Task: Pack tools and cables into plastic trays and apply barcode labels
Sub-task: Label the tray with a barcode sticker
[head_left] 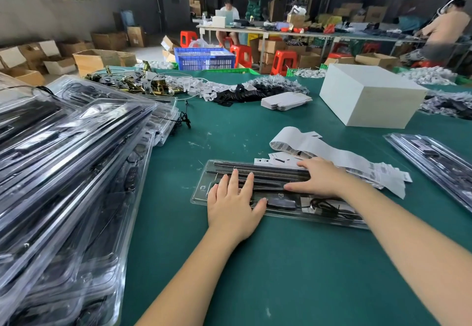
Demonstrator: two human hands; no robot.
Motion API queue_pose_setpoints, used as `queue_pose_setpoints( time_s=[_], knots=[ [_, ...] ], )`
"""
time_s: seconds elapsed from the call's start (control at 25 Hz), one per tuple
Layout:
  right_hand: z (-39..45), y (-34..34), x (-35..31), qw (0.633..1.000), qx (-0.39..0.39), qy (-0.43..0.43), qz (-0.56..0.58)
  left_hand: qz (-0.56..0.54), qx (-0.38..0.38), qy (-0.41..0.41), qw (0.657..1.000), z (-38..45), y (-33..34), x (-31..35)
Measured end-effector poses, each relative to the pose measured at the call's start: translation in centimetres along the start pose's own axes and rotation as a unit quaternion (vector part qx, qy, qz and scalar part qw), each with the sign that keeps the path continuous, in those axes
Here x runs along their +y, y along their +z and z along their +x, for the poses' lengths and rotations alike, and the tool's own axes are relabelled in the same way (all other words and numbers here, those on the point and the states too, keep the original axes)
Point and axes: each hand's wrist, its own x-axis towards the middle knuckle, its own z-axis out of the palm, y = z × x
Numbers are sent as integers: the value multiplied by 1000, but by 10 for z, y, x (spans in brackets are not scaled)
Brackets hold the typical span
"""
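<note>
Green felt bench, warehouse behind: clear plastic tray (pixel 201 193) lies flat under both hands.
Left hand (pixel 233 203) and right hand (pixel 320 179), fingers straight, gripping nothing, press black rods (pixel 265 170) into tray; probably seating them. Barcode label strip (pixel 332 152) just beyond tray.

One clear plastic tray (pixel 201 190) under two hands: left hand (pixel 233 204), right hand (pixel 319 176). One white box (pixel 367 96), one blue crate (pixel 204 59), one barcode label strip (pixel 332 150), four red stools (pixel 283 61). Packed trays (pixel 63 159) stacked left, too many to count; one more packed tray (pixel 434 162) far right.
</note>
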Motion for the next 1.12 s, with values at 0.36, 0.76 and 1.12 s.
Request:
queue_pose_setpoints(
  time_s=[0.36,0.76,1.12],
  knots=[
    [24,-19,2,996,-19,-41,-79,8,0,-1,1000,-6,-2,2],
    [-20,-67,11,987,-104,-105,62,-4,22,27,999,-13,-5,2],
    [-81,-51,-51,944,288,-133,-92,-568,78,-64,817,-10,-31,34]
  ],
)
